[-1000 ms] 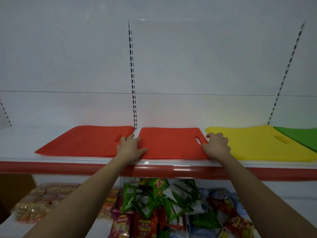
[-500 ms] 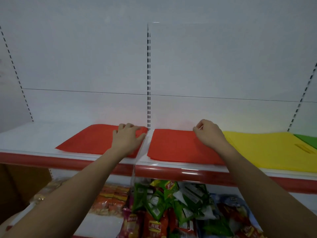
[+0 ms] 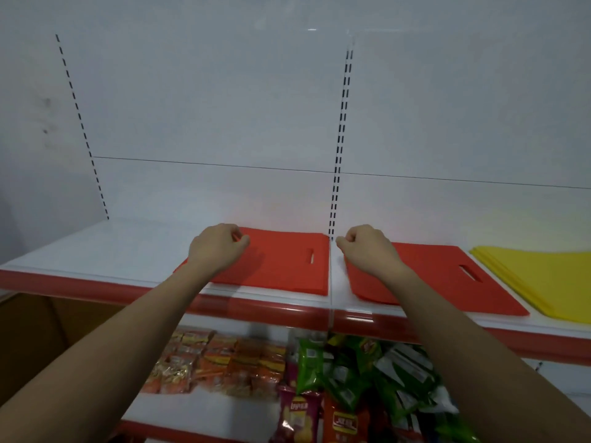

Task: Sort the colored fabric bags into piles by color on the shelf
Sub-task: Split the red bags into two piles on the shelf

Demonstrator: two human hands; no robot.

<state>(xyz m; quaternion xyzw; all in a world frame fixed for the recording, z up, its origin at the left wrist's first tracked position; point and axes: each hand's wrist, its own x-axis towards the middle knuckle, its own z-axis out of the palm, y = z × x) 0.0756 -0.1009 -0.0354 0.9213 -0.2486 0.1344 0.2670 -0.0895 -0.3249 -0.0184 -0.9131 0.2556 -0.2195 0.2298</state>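
Both hands up on the shelf [image 3: 96, 251] w/ fingers curled in. Left hand [image 3: 215, 247] sits on the far-left corner of the left red bag pile [image 3: 281, 266]; fingers bunched, thumb and fingertips meeting at the bag's top edge, looks like a pinch on the fabric but can't tell for sure. Right hand [image 3: 367, 251] same pose at the far-left corner of the right red bag pile [image 3: 438, 282], fingertips right by the shelf seam; actual grip hidden. Both red piles lie flat, handle slots to the right of each hand's fingers, a narrow gap btwn piles. Yellow bag pile [image 3: 543, 279] just right of the 2nd red pile, well right of the right fingers. Below the hands, lower shelf holds snack packets [image 3: 319, 378].
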